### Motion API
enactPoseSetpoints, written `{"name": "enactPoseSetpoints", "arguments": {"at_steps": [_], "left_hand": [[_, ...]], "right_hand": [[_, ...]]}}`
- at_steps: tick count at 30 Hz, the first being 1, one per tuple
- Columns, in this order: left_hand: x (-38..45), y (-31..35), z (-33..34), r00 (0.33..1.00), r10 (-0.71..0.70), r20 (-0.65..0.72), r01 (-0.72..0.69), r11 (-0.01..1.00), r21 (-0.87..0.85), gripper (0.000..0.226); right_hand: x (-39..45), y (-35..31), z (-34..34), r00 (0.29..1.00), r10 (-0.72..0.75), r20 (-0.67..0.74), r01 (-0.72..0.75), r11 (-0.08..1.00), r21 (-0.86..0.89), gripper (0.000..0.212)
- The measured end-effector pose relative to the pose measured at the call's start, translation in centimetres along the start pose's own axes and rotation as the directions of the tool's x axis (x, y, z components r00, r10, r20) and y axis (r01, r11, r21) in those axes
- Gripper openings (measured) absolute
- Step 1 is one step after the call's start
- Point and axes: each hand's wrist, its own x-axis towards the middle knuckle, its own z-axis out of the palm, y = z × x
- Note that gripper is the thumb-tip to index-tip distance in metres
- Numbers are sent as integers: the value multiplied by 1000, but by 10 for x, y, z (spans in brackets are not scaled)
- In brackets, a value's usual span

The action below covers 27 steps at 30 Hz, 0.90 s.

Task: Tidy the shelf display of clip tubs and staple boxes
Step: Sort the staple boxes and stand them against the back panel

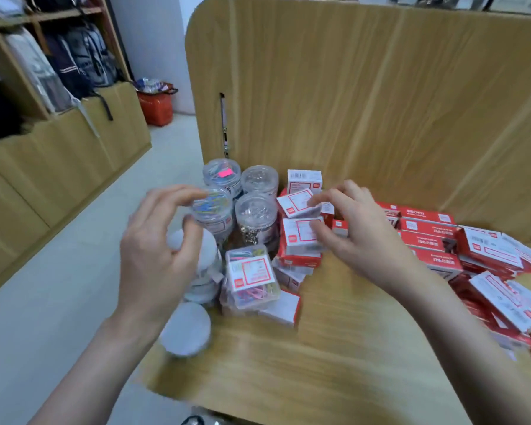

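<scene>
The wooden shelf (319,348) carried everything, and the square clear box of coloured paper clips (252,276) near its left front served as the landmark. It lay tilted on other small packs, its red-framed label facing up.

Just behind that box stood four round clear clip tubs. The front-left tub (212,210) held multicoloured clips, the front-right tub (256,214) silver ones; behind them stood a tub with a pink tag inside (222,173) and another silver-filled tub (259,178). Left of the landmark box, a white-lidded tub (207,259) lay partly hidden, and a second white-lidded tub (186,329) sat at the shelf's front-left edge.

The left hand (154,250) was up beside the multicoloured tub, fingers curled around its left side, forefinger at the lid's rim and thumb near the tub's wall; motion blur made it impossible to tell whether it truly gripped.

Behind and right of the landmark box, small red-and-white staple boxes were stacked. The right hand (359,228) pinched one tilted staple box (298,202) at its right end between forefinger and thumb, above a flat stack of staple boxes (301,240). One more staple box (304,179) stood upright at the back.

Far right of the landmark box, long red staple boxes (429,228) and white-faced packs (503,299) lay in a loose heap.
</scene>
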Motion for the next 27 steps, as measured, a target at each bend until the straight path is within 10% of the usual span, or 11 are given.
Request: {"name": "enactPoseSetpoints", "arguments": {"at_steps": [7,14,27], "left_hand": [[30,-124,10,967,-122,222,171,961,-216,32],[33,-171,55,795,22,606,260,890,-374,42],[43,-195,97,749,144,647,191,888,-419,61]], "right_hand": [[60,-66,30,999,38,-30,-36,999,40,31],[94,-93,69,987,96,132,-91,995,-42,33],[97,-90,79,980,171,106,-165,984,-62,37]]}}
